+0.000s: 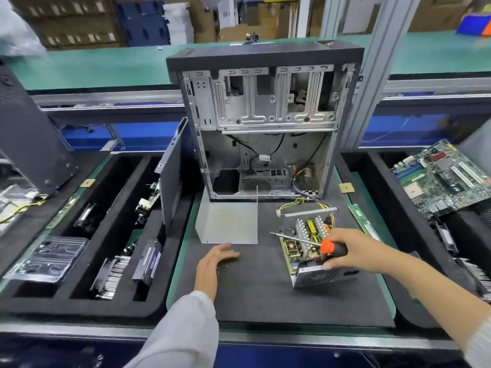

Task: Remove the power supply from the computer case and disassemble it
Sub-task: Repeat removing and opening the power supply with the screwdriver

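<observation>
At the back of the black mat (255, 301) I see the case (265, 123) standing open toward me, its inside mostly bare metal with some loose cables at the bottom. Left of it a dark side panel (171, 179) stands upright on its edge. Just in front of the case lies the grey cover (228, 224), bent from sheet metal, flat on the mat. To the right of the cover, out of the case, sits the supply (310, 248), open on top, so its board and heat sinks show; its yellow wires run back toward the case. My right hand (345, 253) is curled around the orange and black handle of the screwdriver (300, 240), and the shaft lies across the supply with the tip pointing left. My left hand (212, 264) rests on the mat, fingers straight and holding nothing, near some small screws (225, 266). Far right, a motherboard (443, 179) lies tilted on a tray.
</observation>
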The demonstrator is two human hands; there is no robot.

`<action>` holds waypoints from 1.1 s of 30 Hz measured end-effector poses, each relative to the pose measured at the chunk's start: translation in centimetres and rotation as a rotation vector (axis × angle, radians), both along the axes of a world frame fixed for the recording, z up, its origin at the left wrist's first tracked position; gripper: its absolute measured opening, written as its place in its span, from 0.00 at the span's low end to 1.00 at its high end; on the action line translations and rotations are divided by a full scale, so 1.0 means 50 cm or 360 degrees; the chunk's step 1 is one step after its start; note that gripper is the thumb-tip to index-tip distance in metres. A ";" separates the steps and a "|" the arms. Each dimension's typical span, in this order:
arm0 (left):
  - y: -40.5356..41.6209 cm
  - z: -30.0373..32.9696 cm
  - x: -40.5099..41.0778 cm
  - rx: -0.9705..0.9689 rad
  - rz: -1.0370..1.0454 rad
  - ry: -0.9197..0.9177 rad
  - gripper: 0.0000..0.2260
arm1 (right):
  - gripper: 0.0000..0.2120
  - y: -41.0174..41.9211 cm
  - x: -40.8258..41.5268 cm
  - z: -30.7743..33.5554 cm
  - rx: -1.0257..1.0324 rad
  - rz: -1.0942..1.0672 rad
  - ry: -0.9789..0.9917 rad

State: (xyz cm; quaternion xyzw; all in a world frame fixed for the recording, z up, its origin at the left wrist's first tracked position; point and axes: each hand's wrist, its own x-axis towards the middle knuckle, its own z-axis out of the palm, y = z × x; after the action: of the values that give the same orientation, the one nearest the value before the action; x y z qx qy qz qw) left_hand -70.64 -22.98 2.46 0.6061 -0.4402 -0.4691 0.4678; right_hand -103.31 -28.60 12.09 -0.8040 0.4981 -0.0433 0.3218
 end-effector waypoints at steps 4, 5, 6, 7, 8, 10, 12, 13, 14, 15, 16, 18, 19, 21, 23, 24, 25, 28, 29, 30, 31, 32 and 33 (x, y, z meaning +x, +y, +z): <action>-0.005 -0.002 -0.003 0.0028 0.0106 0.0158 0.17 | 0.15 0.000 0.002 0.003 -0.0120 0.0141 0.0154; -0.005 -0.002 -0.003 0.0012 0.0129 0.0164 0.16 | 0.14 0.001 0.003 0.005 -0.0140 0.0163 0.0174; -0.004 -0.002 -0.004 -0.0019 0.0155 0.0126 0.15 | 0.13 0.004 0.003 0.006 -0.0149 0.0182 0.0196; -0.003 -0.004 -0.005 -0.0092 0.0178 -0.0017 0.14 | 0.14 0.007 0.006 0.005 -0.0150 0.0202 0.0223; -0.001 -0.003 -0.009 -0.0229 0.0159 -0.0255 0.13 | 0.16 0.009 0.008 0.004 -0.0152 0.0229 0.0262; -0.001 0.005 -0.035 -0.0548 -0.0071 -0.0769 0.11 | 0.18 0.009 0.013 0.002 -0.0192 0.0294 0.0355; -0.002 0.020 -0.086 -0.0688 -0.0385 -0.1017 0.08 | 0.16 0.006 0.014 0.005 -0.0222 0.0324 0.0388; 0.000 0.030 -0.112 -0.0648 -0.0499 -0.0998 0.07 | 0.15 0.006 0.014 0.008 -0.0220 0.0336 0.0366; 0.001 0.038 -0.134 -0.0584 -0.0578 -0.0916 0.07 | 0.12 0.006 0.015 0.012 -0.0227 0.0358 0.0334; 0.002 0.045 -0.151 -0.0517 -0.0631 -0.0805 0.06 | 0.09 0.006 0.016 0.016 -0.0258 0.0389 0.0315; 0.002 0.051 -0.164 -0.0454 -0.0661 -0.0702 0.06 | 0.06 0.004 0.018 0.024 -0.0301 0.0414 0.0317; 0.007 0.064 -0.177 -0.0348 -0.0631 -0.0536 0.06 | 0.08 -0.008 0.022 0.050 -0.0329 0.0408 0.0291; 0.008 0.071 -0.180 -0.0331 -0.0588 -0.0447 0.07 | 0.11 -0.019 0.023 0.067 -0.0307 0.0391 0.0250; 0.008 0.088 -0.185 -0.0366 -0.0505 -0.0291 0.09 | 0.13 -0.042 0.026 0.100 -0.0224 0.0389 0.0132; 0.001 0.107 -0.193 -0.0373 -0.0441 -0.0150 0.12 | 0.09 -0.064 0.032 0.123 -0.0078 0.0413 -0.0029; -0.003 0.118 -0.199 -0.0360 -0.0423 -0.0093 0.12 | 0.08 -0.075 0.036 0.130 -0.0002 0.0415 -0.0089; -0.008 0.127 -0.203 -0.0339 -0.0419 -0.0053 0.11 | 0.08 -0.084 0.041 0.134 0.0049 0.0414 -0.0115; -0.021 0.141 -0.206 -0.0250 -0.0421 -0.0003 0.09 | 0.12 -0.101 0.057 0.132 -0.0028 0.0394 -0.0004; -0.024 0.142 -0.204 -0.0228 -0.0429 0.0008 0.10 | 0.13 -0.102 0.061 0.131 -0.0111 0.0347 0.0036; -0.027 0.141 -0.203 -0.0217 -0.0443 0.0022 0.10 | 0.13 -0.101 0.063 0.133 -0.0224 0.0274 0.0069; -0.029 0.140 -0.201 -0.0211 -0.0463 0.0037 0.11 | 0.14 -0.098 0.064 0.137 -0.0334 0.0192 0.0056; -0.032 0.140 -0.201 -0.0208 -0.0481 0.0050 0.12 | 0.14 -0.090 0.063 0.141 -0.0383 0.0116 0.0001; -0.036 0.140 -0.202 -0.0203 -0.0493 0.0070 0.12 | 0.15 -0.083 0.059 0.145 -0.0352 0.0066 -0.0099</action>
State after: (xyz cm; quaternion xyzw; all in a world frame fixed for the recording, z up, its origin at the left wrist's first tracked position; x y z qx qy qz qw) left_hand -80.75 -24.77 9.47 0.4897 -0.5467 -0.5199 0.4370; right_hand -100.36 -32.73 19.33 -0.8431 0.4632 -0.1162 0.2471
